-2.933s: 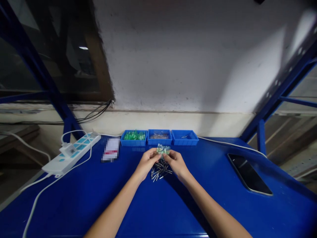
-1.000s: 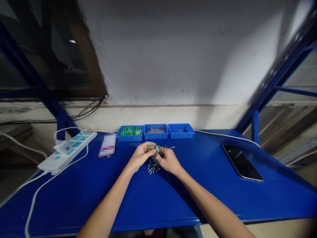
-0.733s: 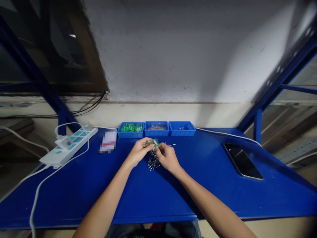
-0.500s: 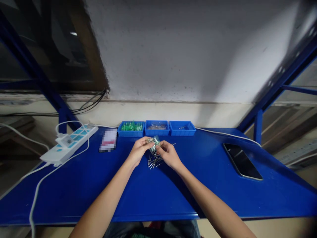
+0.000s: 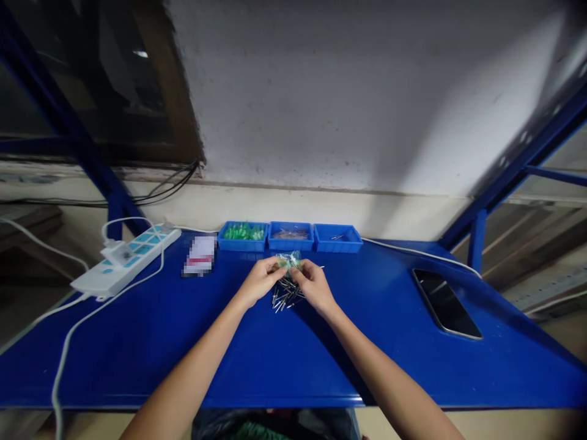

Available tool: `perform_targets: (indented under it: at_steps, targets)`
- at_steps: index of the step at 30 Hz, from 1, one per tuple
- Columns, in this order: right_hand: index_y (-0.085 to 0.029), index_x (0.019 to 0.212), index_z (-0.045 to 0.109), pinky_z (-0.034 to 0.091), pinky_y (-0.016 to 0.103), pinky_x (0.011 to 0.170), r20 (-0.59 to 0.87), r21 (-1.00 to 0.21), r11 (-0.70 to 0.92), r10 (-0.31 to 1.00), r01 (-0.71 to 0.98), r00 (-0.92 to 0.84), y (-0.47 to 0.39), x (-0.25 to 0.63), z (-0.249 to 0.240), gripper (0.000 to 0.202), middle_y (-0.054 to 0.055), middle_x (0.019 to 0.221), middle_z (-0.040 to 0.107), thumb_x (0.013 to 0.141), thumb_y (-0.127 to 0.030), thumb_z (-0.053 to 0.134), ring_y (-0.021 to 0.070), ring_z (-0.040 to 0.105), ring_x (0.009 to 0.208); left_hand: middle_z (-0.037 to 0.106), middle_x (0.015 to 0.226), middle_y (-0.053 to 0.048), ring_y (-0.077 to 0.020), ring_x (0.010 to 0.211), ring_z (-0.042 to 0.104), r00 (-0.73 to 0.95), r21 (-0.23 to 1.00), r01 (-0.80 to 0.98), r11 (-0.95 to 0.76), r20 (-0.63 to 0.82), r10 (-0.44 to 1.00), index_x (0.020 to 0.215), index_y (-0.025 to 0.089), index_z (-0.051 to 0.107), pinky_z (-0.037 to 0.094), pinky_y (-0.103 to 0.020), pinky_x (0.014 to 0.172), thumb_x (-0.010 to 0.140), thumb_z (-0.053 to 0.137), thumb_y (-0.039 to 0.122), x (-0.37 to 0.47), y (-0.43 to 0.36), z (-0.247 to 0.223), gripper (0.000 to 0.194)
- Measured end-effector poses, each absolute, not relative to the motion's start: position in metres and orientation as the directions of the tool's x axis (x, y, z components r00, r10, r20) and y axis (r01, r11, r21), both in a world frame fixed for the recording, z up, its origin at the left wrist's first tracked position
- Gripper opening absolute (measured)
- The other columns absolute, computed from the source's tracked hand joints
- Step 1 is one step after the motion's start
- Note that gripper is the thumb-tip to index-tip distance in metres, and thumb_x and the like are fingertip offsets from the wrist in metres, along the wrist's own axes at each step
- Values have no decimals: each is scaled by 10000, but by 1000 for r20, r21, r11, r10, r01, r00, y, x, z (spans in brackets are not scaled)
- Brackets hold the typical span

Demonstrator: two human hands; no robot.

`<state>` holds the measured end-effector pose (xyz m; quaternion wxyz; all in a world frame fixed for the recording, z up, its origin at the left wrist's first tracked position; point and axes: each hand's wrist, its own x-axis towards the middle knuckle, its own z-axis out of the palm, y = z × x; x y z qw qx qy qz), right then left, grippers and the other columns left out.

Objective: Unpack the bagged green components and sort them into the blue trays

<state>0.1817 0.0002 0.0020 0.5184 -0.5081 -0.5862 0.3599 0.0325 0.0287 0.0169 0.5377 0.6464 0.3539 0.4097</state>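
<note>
Between my hands is a small clear plastic bag (image 5: 290,258) with a greenish tint; what it contains is too small to make out. My left hand (image 5: 262,280) pinches its left side, thumb and fingers closed. From the right, my right hand (image 5: 313,283) grips the other side in the same way. Just below the bag, a loose pile of thin metal pins (image 5: 286,297) lies on the blue table (image 5: 284,360). My fingers partly cover the top of that pile.
Behind my hands stand three blue bins: one with green pieces (image 5: 243,244), one with thin pieces (image 5: 290,245), one with a few pins (image 5: 338,247). A power strip (image 5: 107,282) with white cables is at left, a blurred packet (image 5: 200,254) nearby, a phone (image 5: 447,304) at right.
The bag has turned and spread wider between my fingers, and both thumbs have come closer together on it. My head view has shifted slightly. The pin pile stays in place.
</note>
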Motion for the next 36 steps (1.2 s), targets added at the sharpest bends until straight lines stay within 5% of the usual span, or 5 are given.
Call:
perform_targets:
  at_steps: [17,26,30,33,36]
  targets:
    - [-187,766,539,415,252,557,165,-975,185,974,-121,158,-7,169,3,196,-25,622,581,741,-374,591,125,526,553,658,919,-56,-160,775,601,382,965,-261,-25,127,916,994,164,620,453,-281,728,759,617,230,46,22,11,244]
    - [-185,797,546,417,255,561,197,-972,218,958,-85,211,-3,173,1,181,-26,607,562,779,-364,562,129,535,557,640,727,-4,-103,673,553,337,975,-222,22,55,940,993,147,664,410,-234,700,572,482,-30,47,26,4,492]
    - [-198,864,546,436,271,611,330,-943,332,923,24,197,0,181,3,146,5,743,603,782,-318,557,152,575,660,609,686,-26,-105,631,551,313,964,-185,193,-128,941,843,113,663,419,-238,649,720,577,185,43,28,5,167]
    - [-203,822,583,441,277,653,482,-875,463,864,143,146,-1,186,6,71,40,861,596,778,-238,539,173,576,788,587,634,-37,-115,573,543,379,926,-189,325,-237,894,698,117,618,414,-242,569,771,540,521,38,29,10,418]
    - [-203,765,611,443,273,665,571,-814,541,813,212,119,-3,188,9,106,55,908,563,782,-190,507,177,562,847,576,647,-6,-103,580,540,420,940,-220,262,-151,895,731,142,602,394,-214,541,713,640,497,35,28,14,358]
